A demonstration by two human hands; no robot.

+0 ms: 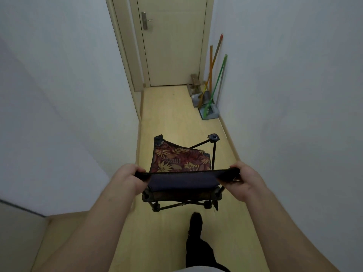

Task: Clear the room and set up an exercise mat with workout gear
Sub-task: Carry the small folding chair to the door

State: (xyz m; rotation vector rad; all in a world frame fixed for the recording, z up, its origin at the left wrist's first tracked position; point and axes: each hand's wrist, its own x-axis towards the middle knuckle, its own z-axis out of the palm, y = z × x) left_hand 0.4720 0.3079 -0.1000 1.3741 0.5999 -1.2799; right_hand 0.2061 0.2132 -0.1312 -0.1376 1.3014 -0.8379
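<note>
Folding camp chair of black metal tubing, with a red leaf-printed fabric seat and a dark navy fabric back (pixel 180 163), hung between my hands in a narrow hallway. As far as I could tell it was clear of the pale wooden floor (pixel 169 118). My left hand (pixel 128 178) and right hand (pixel 244 176) each had fingers clenched on one end of the back's stitched top hem, and on nothing firmer.

That was the weak point. The cloth was limp and smooth, so a loosened pinch would likely have let one side drop and the frame swing. The lower crossbars with their knobbly plastic joints hung just ahead of my black shoe (pixel 196 220), and a stride could have caught them.

Ahead, the cream panelled door (pixel 174 46) with its metal lever handle (pixel 146 20) stood closed, and I judged I had no hand free for it. On the right, a green-handled broom (pixel 217 85) and other thin poles leaned loosely on the white wall above a grey dustpan (pixel 209 113). A chair leg brushing those would probably have brought them clattering down.
</note>
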